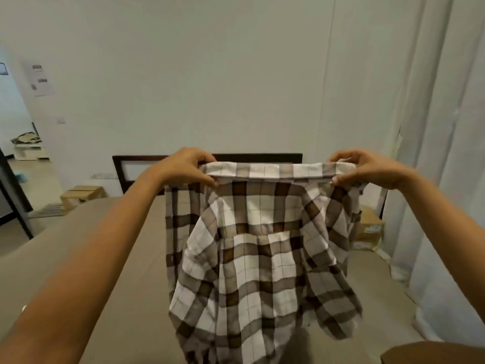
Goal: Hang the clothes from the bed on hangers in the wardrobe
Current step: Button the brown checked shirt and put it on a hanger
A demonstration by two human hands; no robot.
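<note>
A brown-and-white checked shirt [259, 248] hangs in the air over the bed [126, 258], its back toward me and its collar stretched flat at the top. My left hand [189, 166] pinches the left end of the collar between thumb and fingers. My right hand [372, 169] pinches the right end in the same way. The shirt's lower hem droops down to the taupe sheet near me. No hanger and no wardrobe are in view.
A dark wooden headboard [262, 156] stands against the white wall. Pale curtains [446, 153] hang on the right. Cardboard boxes sit on the floor at the left [81, 195] and behind the shirt at the right [370, 229]. A doorway opens at far left.
</note>
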